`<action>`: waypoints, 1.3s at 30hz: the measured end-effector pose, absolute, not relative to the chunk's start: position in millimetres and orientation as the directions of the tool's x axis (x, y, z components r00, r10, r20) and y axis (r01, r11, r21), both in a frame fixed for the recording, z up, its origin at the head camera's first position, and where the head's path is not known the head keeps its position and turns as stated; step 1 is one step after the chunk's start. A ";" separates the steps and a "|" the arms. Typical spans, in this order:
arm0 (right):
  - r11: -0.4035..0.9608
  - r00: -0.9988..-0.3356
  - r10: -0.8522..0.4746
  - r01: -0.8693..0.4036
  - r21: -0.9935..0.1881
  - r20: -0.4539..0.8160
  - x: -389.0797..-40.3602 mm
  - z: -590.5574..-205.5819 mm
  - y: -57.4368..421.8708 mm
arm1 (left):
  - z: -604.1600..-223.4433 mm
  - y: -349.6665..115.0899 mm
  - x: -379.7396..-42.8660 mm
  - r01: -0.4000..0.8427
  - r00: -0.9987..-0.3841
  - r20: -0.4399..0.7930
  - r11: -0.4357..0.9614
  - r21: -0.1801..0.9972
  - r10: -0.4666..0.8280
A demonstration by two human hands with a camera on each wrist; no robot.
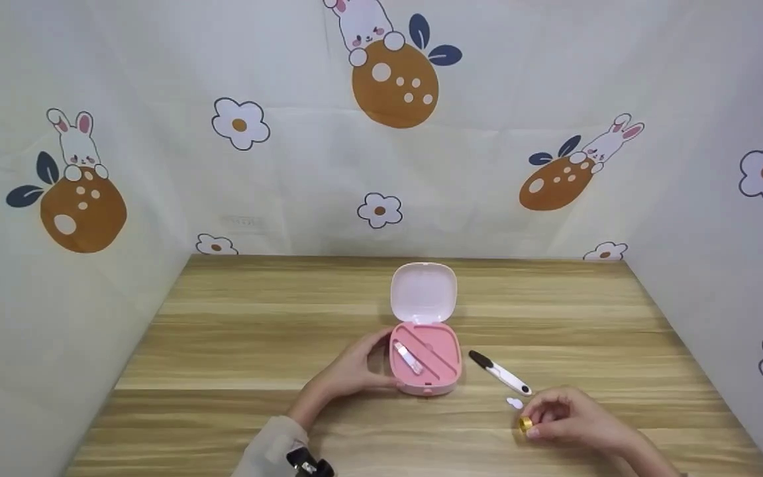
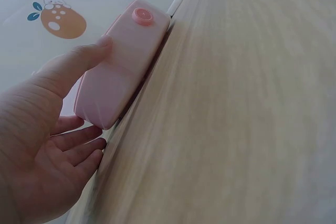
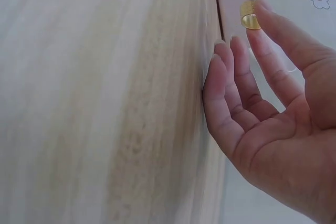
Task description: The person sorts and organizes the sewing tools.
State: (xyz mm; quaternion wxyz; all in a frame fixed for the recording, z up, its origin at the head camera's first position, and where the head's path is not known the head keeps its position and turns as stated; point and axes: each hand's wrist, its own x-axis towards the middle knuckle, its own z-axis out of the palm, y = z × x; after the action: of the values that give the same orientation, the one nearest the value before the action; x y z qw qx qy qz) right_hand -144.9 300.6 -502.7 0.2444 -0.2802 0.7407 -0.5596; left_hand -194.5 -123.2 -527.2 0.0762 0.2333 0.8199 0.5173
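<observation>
In the head view, an open pink box (image 1: pixel 414 391) stands on the table, its pale lid (image 1: pixel 423 291) tipped back. My left hand (image 1: pixel 348 368) holds the box by its left side. The left wrist view shows the thumb against the box's front wall, below a round pink clasp (image 2: pixel 143 17), with the other fingers behind the side. A small clear, whitish piece (image 1: pixel 408 358) lies slantwise in the box's pink insert. To the right, my right hand (image 1: pixel 570 421) pinches a wide gold ring (image 3: pixel 250 15) between thumb and index finger, its other fingers loosely bent.
Between the box and my right hand, a slim white tool with a black end (image 1: pixel 501 374) lies on the wooden table (image 1: pixel 255 298). A small white, cloud-shaped piece (image 1: pixel 514 403) lies near my right fingertips. Printed cloth walls (image 1: pixel 289 172) stand around the table's back and sides.
</observation>
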 end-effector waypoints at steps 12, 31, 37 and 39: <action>0.226 -0.759 -0.645 -0.081 -0.971 -0.086 -144.9 -495.5 289.3 | -526.3 -123.5 -193.7 0.297 -0.884 0.108 0.370 0.880 0.455; 0.169 -0.775 -0.630 -0.189 -0.967 0.041 -157.6 -489.0 259.0 | -526.2 -123.1 -194.6 0.312 -0.879 0.127 0.355 0.881 0.459; 0.167 -0.781 -0.624 -0.152 -0.974 0.014 -162.4 -485.8 251.5 | -526.9 -123.1 -195.5 0.317 -0.877 0.128 0.359 0.878 0.462; 0.182 -0.786 -0.618 -0.142 -0.973 -0.001 -163.3 -484.3 249.4 | -527.0 -123.0 -195.1 0.319 -0.878 0.129 0.360 0.877 0.462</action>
State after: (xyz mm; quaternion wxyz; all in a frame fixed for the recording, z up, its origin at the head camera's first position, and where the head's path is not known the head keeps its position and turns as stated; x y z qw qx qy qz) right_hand -163.3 249.4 -484.3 0.2032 -0.2563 0.7414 -0.5859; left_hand -195.1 -123.0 -527.0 0.0695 0.2374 0.8218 0.5133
